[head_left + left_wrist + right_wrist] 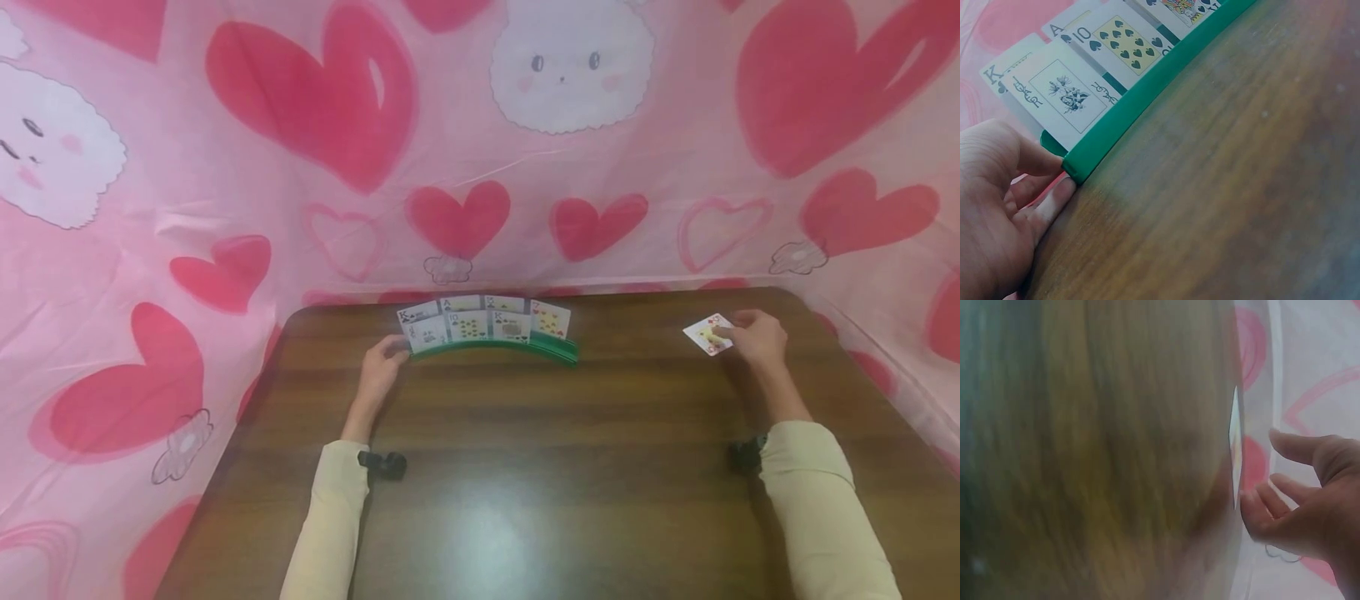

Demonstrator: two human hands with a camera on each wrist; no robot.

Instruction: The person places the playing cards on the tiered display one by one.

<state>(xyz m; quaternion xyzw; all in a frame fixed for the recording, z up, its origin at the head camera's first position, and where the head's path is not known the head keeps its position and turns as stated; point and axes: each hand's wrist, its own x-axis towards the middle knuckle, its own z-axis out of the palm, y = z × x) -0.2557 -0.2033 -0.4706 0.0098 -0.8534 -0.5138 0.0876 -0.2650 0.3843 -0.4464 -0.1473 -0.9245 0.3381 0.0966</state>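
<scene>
A curved green card holder (555,348) stands toward the back of the table, with playing cards upright in two rows. Its front row includes a joker (1067,94), a ten of spades (1124,47) and a king (512,326); a red seven (551,319) stands at the right. My left hand (381,367) pinches the holder's left end between thumb and finger. Off to the right, a single playing card (705,335) lies on the table. Over its right edge reaches my right hand (759,340), with thumb and fingers apart in the right wrist view (1310,494).
The brown wooden table (540,450) has a back edge just behind the holder. Pink cloth (525,167) printed with hearts hangs around the back and sides. Black wrist cameras sit on the left wrist (386,465) and right wrist (745,456).
</scene>
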